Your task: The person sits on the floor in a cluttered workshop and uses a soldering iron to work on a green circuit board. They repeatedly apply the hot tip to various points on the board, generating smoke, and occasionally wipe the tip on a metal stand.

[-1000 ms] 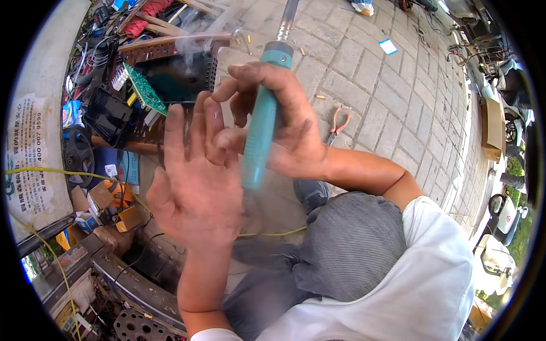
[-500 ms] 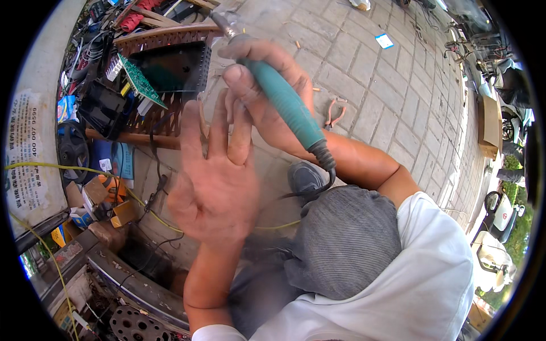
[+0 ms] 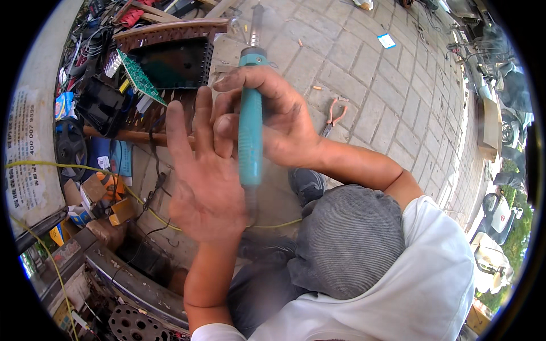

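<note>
A soldering iron (image 3: 250, 136) with a teal handle stands nearly upright in the picture, its metal barrel pointing away at the top. My right hand (image 3: 290, 113) is closed around the handle, thumb and fingers wrapped on it. Just to its left, my left hand (image 3: 207, 187) is open with its palm showing and fingers stretched; some of its fingertips overlap the right hand's fingers, and whether they touch I cannot tell. Beyond the left hand, a green circuit board (image 3: 139, 78) leans against a black plastic casing (image 3: 176, 62) on a slatted wooden seat (image 3: 170, 33).
Pliers with pinkish handles (image 3: 336, 113) lie on the paving to the right. A yellow cable (image 3: 74, 166) crosses the left side. Small cardboard boxes (image 3: 94, 190) and a metal machine part (image 3: 136, 324) sit at the lower left. My shoe (image 3: 307, 184) is below the right wrist.
The soldering iron has swung from a slant to nearly upright, its handle now lower. My right hand has turned with it and moved down slightly. The left hand's fingers have shifted slightly left.
</note>
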`<control>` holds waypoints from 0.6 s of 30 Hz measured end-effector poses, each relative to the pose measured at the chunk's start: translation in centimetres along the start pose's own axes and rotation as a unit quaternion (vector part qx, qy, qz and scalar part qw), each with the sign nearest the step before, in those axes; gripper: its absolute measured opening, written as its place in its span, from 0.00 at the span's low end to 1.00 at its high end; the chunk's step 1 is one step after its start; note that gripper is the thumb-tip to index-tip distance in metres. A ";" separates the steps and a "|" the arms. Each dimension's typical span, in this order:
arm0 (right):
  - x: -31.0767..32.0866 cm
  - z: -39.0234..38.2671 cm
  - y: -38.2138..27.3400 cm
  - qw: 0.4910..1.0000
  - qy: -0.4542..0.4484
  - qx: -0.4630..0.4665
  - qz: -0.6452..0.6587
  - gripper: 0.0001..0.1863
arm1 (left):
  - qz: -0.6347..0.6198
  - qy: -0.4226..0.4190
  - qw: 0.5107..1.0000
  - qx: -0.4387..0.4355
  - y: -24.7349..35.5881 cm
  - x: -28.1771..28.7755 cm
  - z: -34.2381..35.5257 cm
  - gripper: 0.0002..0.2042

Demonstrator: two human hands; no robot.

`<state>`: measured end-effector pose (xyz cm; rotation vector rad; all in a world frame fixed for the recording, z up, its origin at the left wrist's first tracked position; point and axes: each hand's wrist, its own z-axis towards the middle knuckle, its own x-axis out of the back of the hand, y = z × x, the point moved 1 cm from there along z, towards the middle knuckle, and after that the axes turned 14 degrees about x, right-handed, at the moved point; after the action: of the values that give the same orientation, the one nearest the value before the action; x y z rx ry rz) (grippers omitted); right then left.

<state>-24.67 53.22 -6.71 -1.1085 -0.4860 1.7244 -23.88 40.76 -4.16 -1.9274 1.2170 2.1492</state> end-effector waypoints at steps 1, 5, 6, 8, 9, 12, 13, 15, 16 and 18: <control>0.0 0.1 0.0 1.000 0.020 0.009 -0.013 0.18 | 0.032 -0.002 0.999 -0.004 -0.3 -0.1 -0.2 0.45; -0.3 1.1 -1.0 0.992 0.108 -0.065 -0.029 0.17 | 0.134 0.010 0.991 -0.008 -1.8 -1.2 -0.3 0.50; -0.2 1.3 -1.3 0.989 0.118 -0.083 -0.030 0.18 | 0.131 0.023 0.991 -0.005 -1.7 -1.4 -0.3 0.50; -0.2 1.4 -1.5 0.991 0.096 -0.088 -0.041 0.19 | 0.123 0.049 0.991 -0.001 -1.5 -1.7 -0.3 0.50; -0.3 1.1 -1.2 0.995 0.074 -0.063 -0.026 0.20 | 0.107 0.042 0.993 -0.007 -1.3 -0.6 -0.3 0.50; -0.7 -0.1 -0.1 1.000 0.009 0.012 0.016 0.24 | 0.031 0.054 0.998 0.012 -0.2 -1.2 0.2 0.50; -0.3 -0.1 -0.6 1.000 0.001 0.015 -0.006 0.23 | 0.049 0.045 0.998 0.018 -0.4 -1.4 0.3 0.51; -0.6 0.1 -0.6 0.999 0.037 0.021 -0.007 0.22 | 0.111 0.059 0.992 0.013 -1.0 -2.2 -0.2 0.52; -0.7 0.3 -0.7 0.999 0.049 0.009 -0.007 0.21 | 0.141 0.066 0.988 0.012 -1.1 -2.5 -0.4 0.53; -0.6 0.3 -0.8 0.997 0.076 -0.017 -0.008 0.20 | 0.138 0.072 0.988 0.024 -1.3 -2.0 -0.7 0.54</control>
<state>-24.42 53.05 -5.71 -1.2465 -0.4289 1.6088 -22.18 42.27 -3.14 -2.0308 1.6335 2.1017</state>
